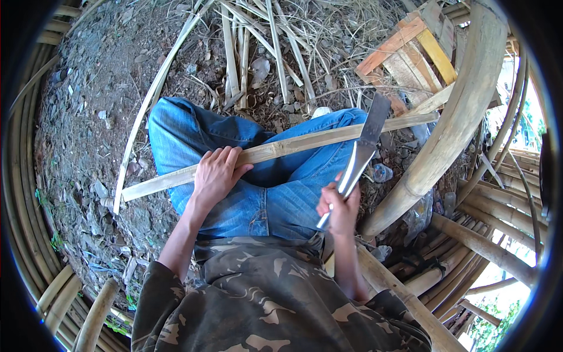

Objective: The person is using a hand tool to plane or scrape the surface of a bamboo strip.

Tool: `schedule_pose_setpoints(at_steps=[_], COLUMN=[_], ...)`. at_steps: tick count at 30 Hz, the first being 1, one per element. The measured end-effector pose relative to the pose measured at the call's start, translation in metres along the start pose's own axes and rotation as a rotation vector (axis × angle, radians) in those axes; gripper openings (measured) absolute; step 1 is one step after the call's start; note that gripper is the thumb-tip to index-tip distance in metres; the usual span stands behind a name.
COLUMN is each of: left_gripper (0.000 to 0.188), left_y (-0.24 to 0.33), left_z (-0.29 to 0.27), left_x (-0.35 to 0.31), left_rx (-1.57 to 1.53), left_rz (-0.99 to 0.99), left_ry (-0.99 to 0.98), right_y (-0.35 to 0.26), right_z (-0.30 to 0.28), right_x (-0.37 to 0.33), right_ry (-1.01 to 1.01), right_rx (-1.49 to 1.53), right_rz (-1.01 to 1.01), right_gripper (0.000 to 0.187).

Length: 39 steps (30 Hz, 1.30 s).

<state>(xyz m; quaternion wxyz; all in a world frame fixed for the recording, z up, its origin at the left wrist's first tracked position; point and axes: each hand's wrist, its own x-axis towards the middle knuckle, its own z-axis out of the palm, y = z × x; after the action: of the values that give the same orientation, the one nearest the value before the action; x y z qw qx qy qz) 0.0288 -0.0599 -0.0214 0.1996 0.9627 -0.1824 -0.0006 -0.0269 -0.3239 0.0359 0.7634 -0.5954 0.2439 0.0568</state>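
In the head view, the person sits with legs in blue denim jeans (275, 193) crossed, and a long pale split bamboo strip (293, 146) lies across the knees, running from low on the left to higher on the far right. The left hand (216, 175) rests on top of the strip near its left part, fingers curled over the far edge and thumb on the near side, holding it down against the thigh. The right hand (339, 210) is closed in a fist around the handle of a broad-bladed steel machete (363, 146). The blade points up and away, its flat dark tip crossing the strip right of the right knee; whether the edge touches the strip there I cannot tell.

A camouflage-patterned shirt (264, 293) fills the near bottom of the view. The ground is bare grey-brown soil (94, 105) strewn with stones and chips. On the far side lies a heap of thin dry bamboo slats (258, 53), and a long curved thin slat (146, 111) runs down the left of the legs. At the far right stands a small wooden pallet of orange and yellow boards (410, 53). A thick curved bamboo pole (451, 117) sweeps down the right side, with more round bamboo poles (487, 246) stacked near right and others along the left rim.
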Motion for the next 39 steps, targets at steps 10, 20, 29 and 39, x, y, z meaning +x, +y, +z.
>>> schedule_pose_setpoints(at_steps=[10,20,29,39], left_gripper=[0.043,0.044,0.046,0.042], left_y=[-0.001,0.000,0.006,-0.006], left_z=[0.003,0.004,-0.014,-0.003], left_x=[0.000,0.000,0.000,-0.002], left_rx=[-0.006,-0.029,-0.033,-0.058], left_rz=[0.019,0.017,-0.014,0.047], left_ry=[0.035,0.040,-0.030,0.174], right_y=[-0.010,-0.002,0.003,-0.049], right_z=[0.005,-0.002,-0.028,-0.042], right_x=[-0.003,0.001,0.014,0.015], right_ry=[0.012,-0.119,-0.176,0.078], right_rx=[0.070,-0.025,-0.230,-0.037], right_rz=[0.030,0.047,0.158,0.047], right_gripper=[0.030,0.027,0.035,0.035])
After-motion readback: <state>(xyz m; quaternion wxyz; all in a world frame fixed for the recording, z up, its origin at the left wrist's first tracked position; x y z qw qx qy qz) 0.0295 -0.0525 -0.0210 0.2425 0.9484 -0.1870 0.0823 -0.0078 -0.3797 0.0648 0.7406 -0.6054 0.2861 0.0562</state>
